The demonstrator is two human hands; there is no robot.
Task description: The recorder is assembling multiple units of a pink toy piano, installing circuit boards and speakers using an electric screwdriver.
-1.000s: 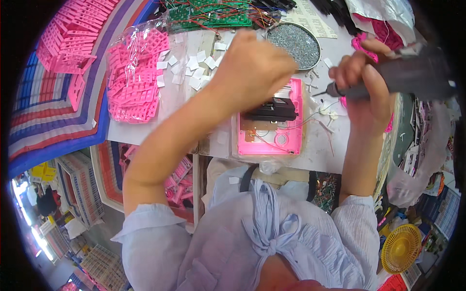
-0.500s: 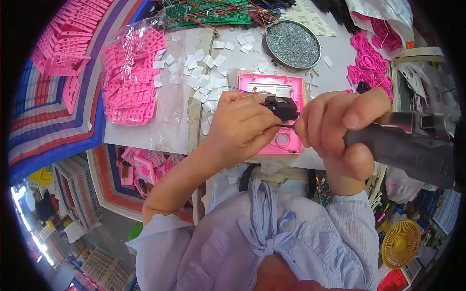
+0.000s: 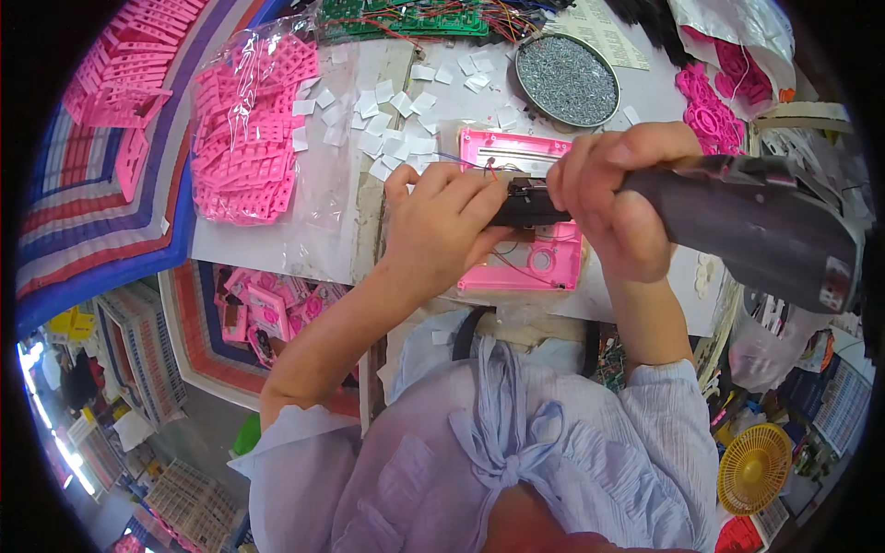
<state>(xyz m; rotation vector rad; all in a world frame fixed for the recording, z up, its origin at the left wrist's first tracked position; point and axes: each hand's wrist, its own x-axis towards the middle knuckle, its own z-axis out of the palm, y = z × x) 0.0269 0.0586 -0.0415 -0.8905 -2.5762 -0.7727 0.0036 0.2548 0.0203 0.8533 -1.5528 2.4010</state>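
Note:
A pink plastic housing (image 3: 484, 276) lies on the table in front of me, with thin wires running over it. Above it, the fingers of my left hand (image 3: 433, 226) are closed on a small black plastic part (image 3: 530, 212). My right hand (image 3: 618, 189) is wrapped round a dark power screwdriver (image 3: 747, 221), held almost level and pointing left. Its front end meets the right side of the black part, near my left fingertips. The right fingers hide the bit's tip, so its exact contact cannot be made out.
A round dish of small metal screws (image 3: 567, 81) stands behind the housing. White square pieces (image 3: 396, 129) are scattered to its left, beside a clear bag of pink parts (image 3: 249, 138). Green circuit boards (image 3: 396, 20) with wires lie at the back, pink rings (image 3: 710, 111) at the right.
The screwdriver and my right hand have moved slightly left and up, its rear swinging lower. My left fingers have shifted onto the black part, which now sits lower and further left.

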